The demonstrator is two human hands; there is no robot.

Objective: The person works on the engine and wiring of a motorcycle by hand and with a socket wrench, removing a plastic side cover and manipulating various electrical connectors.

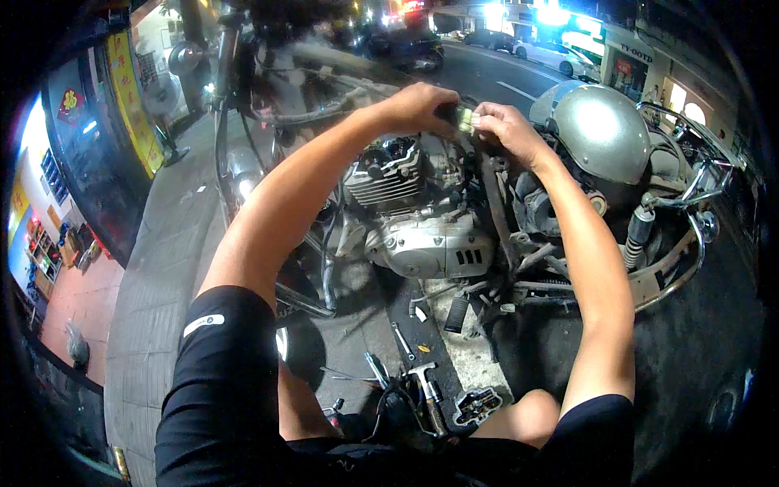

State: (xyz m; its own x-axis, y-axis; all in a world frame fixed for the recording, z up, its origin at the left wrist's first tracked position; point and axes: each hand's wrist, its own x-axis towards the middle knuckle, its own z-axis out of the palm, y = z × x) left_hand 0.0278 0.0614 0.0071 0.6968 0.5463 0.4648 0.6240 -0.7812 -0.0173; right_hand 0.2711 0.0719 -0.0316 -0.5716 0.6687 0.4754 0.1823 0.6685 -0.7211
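Over the frame of a partly stripped motorcycle, both my hands are raised close together. My left hand (420, 109) is closed, its fingertips curled round something dark that I cannot make out. With thumb and fingers, my right hand (507, 131) pinches a small pale yellow-green piece (466, 119) that looks like a plastic wiring connector. It lies between the two hands. Just below them are the finned engine cylinder (385, 183) and the silver engine cover (422, 247). A rounded silver tank-like part (602, 134) is right of my right hand.
On the ground near my knees lie a wrench (402, 341), a hammer-like tool (426, 381) and an open metal engine part (477, 406). A shock absorber (639, 235) and bent chrome tubes stand at the right. Left is a tiled pavement (150, 325) beside a lit shop; parked cars line the road behind.
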